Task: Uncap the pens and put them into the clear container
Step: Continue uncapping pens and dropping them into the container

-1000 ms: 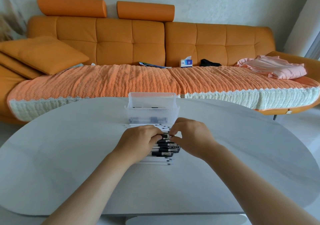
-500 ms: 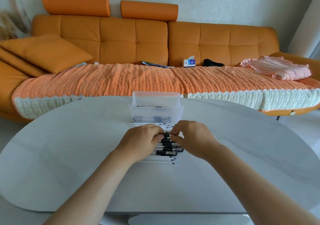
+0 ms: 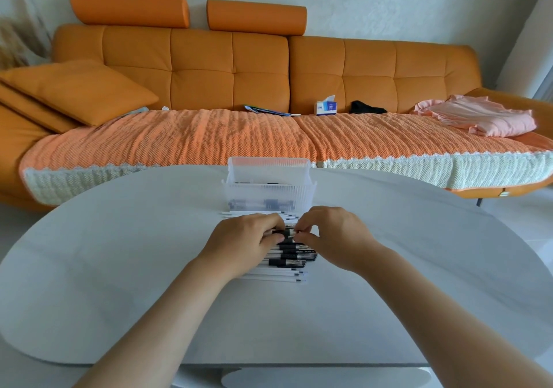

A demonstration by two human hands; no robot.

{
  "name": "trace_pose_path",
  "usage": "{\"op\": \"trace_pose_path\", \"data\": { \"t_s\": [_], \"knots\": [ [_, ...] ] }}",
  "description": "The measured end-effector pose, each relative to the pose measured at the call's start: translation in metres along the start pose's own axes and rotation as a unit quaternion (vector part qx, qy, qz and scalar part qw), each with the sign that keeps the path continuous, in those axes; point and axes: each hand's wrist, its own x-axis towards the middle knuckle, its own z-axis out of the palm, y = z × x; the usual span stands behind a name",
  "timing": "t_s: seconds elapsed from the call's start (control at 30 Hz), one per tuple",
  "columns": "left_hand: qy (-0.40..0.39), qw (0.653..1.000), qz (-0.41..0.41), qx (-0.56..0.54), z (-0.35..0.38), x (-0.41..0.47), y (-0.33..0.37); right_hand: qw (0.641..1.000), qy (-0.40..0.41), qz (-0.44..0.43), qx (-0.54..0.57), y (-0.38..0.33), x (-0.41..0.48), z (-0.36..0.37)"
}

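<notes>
A row of white pens with black caps [image 3: 288, 257] lies side by side on the grey table [image 3: 119, 268], just in front of a clear ribbed container [image 3: 269, 191] that holds a few pens. My left hand [image 3: 245, 239] and my right hand [image 3: 332, 235] meet over the row. Both pinch one black-capped pen [image 3: 288, 233] between their fingertips, the left on its left part, the right on its right part. My hands hide most of that pen.
Behind the table stands an orange sofa [image 3: 239, 67] with a knitted throw, a cushion at the left, a tissue box [image 3: 326, 107] and pink cloth [image 3: 478, 115] on the seat. The table's front edge curves close to me.
Both hands stay over the pen row, fingertips a little closer together on the same pen. The camera view has shifted slightly.
</notes>
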Motion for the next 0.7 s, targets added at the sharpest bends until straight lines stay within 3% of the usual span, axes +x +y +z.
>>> {"op": "trace_pose_path", "data": {
  "t_s": [0.4, 0.6, 0.7],
  "knots": [
    [-0.015, 0.999, -0.037, -0.015, -0.005, -0.009, -0.015, 1.0, -0.005, 0.026, 0.009, 0.013, -0.007, -0.006],
    [0.064, 0.989, -0.123, 0.053, -0.02, -0.026, -0.039, 0.997, -0.018, 0.068, 0.011, 0.027, -0.015, -0.011],
    [0.135, 0.981, -0.122, 0.064, -0.024, -0.029, -0.041, 0.998, -0.017, 0.066, 0.013, 0.025, -0.018, -0.009]
  ]
}}
